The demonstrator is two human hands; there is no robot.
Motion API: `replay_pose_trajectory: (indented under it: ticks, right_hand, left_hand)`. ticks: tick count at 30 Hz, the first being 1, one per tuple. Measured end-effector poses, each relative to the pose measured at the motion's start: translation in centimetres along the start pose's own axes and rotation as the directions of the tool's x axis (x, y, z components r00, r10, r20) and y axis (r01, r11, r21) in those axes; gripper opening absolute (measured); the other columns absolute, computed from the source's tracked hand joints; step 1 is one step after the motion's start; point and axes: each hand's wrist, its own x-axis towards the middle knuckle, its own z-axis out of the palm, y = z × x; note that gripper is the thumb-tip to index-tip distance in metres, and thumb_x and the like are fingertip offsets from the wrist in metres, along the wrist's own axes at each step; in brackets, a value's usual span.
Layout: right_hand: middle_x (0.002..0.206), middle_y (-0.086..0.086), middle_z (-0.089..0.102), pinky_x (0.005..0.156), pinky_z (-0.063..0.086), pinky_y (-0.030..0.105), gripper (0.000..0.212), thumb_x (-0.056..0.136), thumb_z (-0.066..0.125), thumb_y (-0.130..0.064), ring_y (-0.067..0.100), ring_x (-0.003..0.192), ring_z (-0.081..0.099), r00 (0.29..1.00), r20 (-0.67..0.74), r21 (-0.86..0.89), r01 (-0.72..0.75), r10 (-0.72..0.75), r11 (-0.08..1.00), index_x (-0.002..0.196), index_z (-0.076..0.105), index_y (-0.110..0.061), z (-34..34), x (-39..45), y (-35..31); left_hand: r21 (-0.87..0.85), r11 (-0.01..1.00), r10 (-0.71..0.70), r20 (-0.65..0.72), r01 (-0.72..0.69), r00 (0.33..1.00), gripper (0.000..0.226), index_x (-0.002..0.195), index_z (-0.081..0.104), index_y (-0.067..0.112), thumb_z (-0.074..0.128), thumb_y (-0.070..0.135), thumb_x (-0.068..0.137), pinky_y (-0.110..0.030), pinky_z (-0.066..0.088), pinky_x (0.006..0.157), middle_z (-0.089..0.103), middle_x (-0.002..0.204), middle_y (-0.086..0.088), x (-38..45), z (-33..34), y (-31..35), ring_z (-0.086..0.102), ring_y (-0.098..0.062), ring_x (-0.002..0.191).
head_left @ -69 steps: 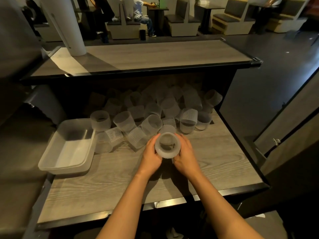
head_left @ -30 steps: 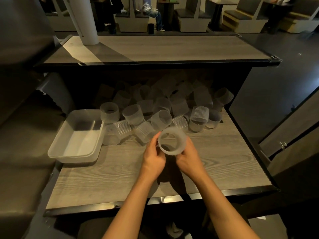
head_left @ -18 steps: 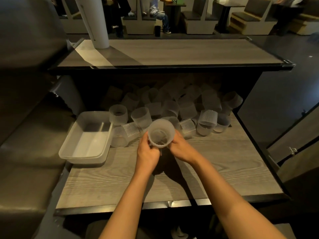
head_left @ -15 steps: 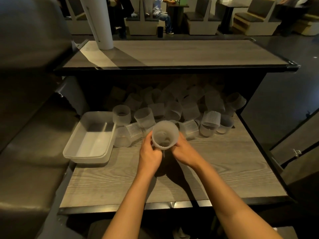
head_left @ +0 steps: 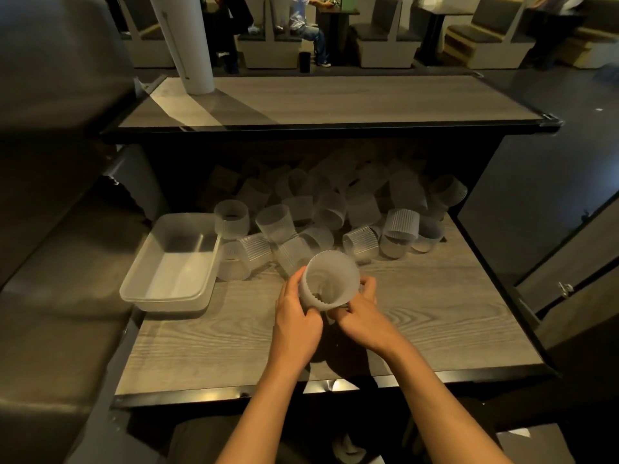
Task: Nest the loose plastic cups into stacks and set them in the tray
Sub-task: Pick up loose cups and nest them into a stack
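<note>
A frosted ribbed plastic cup stack (head_left: 330, 279) is held above the wooden table, mouth tilted toward me. My left hand (head_left: 296, 316) grips its left side and my right hand (head_left: 360, 311) grips its lower right. How many cups are nested in it I cannot tell. Behind my hands lies a heap of loose cups (head_left: 321, 216), some upright, some on their sides, reaching back under the upper shelf. A clear rectangular tray (head_left: 144, 286) sits at the table's left edge with nothing in it.
The wooden table (head_left: 435, 323) has a black rim close to me. A dark upper shelf (head_left: 335, 102) overhangs the cup heap, with a white post (head_left: 187, 45) on its left. A dark padded bench (head_left: 50, 296) lies left. Seated people are far behind.
The held stack has tipped from mouth-up to mouth toward me and shifted slightly left; both hands kept hold. The camera view has drifted, so the table appears shifted right.
</note>
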Motion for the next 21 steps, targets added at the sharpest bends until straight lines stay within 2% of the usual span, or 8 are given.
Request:
replay_pose_trajectory:
  ticks: [2,3,5,9,12,15,18,21]
  right_hand:
    - [0.153,-0.014,0.003,0.124,0.024,0.047,0.08,0.074,0.046,-0.062,0.025,0.15,0.01,1.0,0.009,0.002,0.016,-0.016,1.0,0.149,0.033,-0.038,-0.2,-0.6,-0.1]
    - [0.155,-0.017,-0.004,0.125,0.023,0.048,0.072,0.083,0.051,-0.053,0.027,0.152,0.008,1.0,0.005,-0.011,0.029,-0.029,1.0,0.151,0.031,-0.039,-0.3,-0.9,-0.1]
    - [0.156,-0.019,-0.01,0.124,0.021,0.045,0.063,0.094,0.057,-0.036,0.027,0.153,0.005,0.997,-0.031,-0.049,0.063,-0.065,0.997,0.15,0.03,-0.039,-0.4,-1.4,0.2]
    - [0.151,-0.024,0.002,0.121,0.027,0.049,0.06,0.093,0.06,-0.029,0.019,0.15,0.005,0.989,-0.112,-0.013,0.096,-0.097,0.995,0.143,0.031,-0.047,-0.7,-2.7,0.9]
    - [0.15,-0.023,0.008,0.121,0.025,0.053,0.064,0.091,0.06,-0.026,0.016,0.146,0.01,0.985,-0.157,-0.008,0.072,-0.072,0.997,0.143,0.03,-0.049,-1.2,-3.3,1.3]
    - [0.161,-0.013,0.002,0.122,0.022,0.051,0.069,0.084,0.054,-0.025,0.022,0.151,0.006,0.983,-0.184,0.049,0.024,-0.014,0.999,0.148,0.029,-0.039,-1.9,-2.8,1.5]
    - [0.166,-0.006,0.008,0.125,0.02,0.051,0.075,0.086,0.056,-0.024,0.02,0.156,0.004,0.984,-0.176,0.153,0.044,-0.017,0.987,0.152,0.025,-0.041,-2.5,-1.9,2.1]
    - [0.154,-0.002,0.032,0.123,0.029,0.048,0.075,0.088,0.062,-0.012,0.015,0.147,0.028,0.986,-0.163,0.24,0.057,-0.017,0.969,0.153,0.029,-0.029,-2.6,-1.1,2.6]
  left_hand:
    - [-0.015,1.0,0.012,0.015,-0.012,1.0,0.068,0.144,0.044,0.036,0.058,-0.002,0.089,-0.013,0.041,0.094,0.052,0.141,0.01,-0.4,0.0,0.0,0.046,-0.007,0.132]
    - [-0.03,0.999,0.02,0.018,-0.02,1.0,0.066,0.143,0.046,0.035,0.059,-0.002,0.09,-0.01,0.04,0.091,0.053,0.14,0.01,-0.6,0.1,0.1,0.047,-0.006,0.131]
    - [-0.076,0.997,0.029,0.012,-0.028,1.0,0.06,0.14,0.049,0.035,0.06,0.001,0.091,-0.011,0.043,0.09,0.057,0.135,0.011,-0.9,0.3,0.1,0.051,-0.003,0.126]
    - [-0.168,0.986,0.002,-0.011,-0.004,1.0,0.047,0.133,0.055,0.031,0.055,0.001,0.097,-0.003,0.046,0.079,0.064,0.122,0.012,-0.7,0.7,-0.2,0.059,0.009,0.108]
    - [-0.124,0.992,-0.031,-0.004,0.03,1.0,0.054,0.137,0.052,0.02,0.049,-0.009,0.093,-0.004,0.047,0.075,0.062,0.123,0.002,-0.1,1.6,-0.6,0.059,-0.001,0.105]
    - [-0.138,0.988,-0.066,0.046,0.072,0.997,0.057,0.142,0.044,0.011,0.047,-0.015,0.09,-0.005,0.045,0.081,0.056,0.136,-0.008,0.5,3.2,-0.3,0.051,-0.01,0.12]
    - [-0.065,0.997,-0.037,0.009,0.037,0.999,0.046,0.139,0.05,0.006,0.049,-0.009,0.095,-0.01,0.037,0.098,0.044,0.147,-0.015,1.7,4.6,0.0,0.046,-0.02,0.131]
    - [-0.039,0.999,0.026,0.047,-0.024,0.999,0.04,0.13,0.056,0.023,0.046,-0.002,0.1,-0.02,0.038,0.102,0.048,0.141,-0.007,2.9,5.3,0.0,0.047,-0.024,0.133]
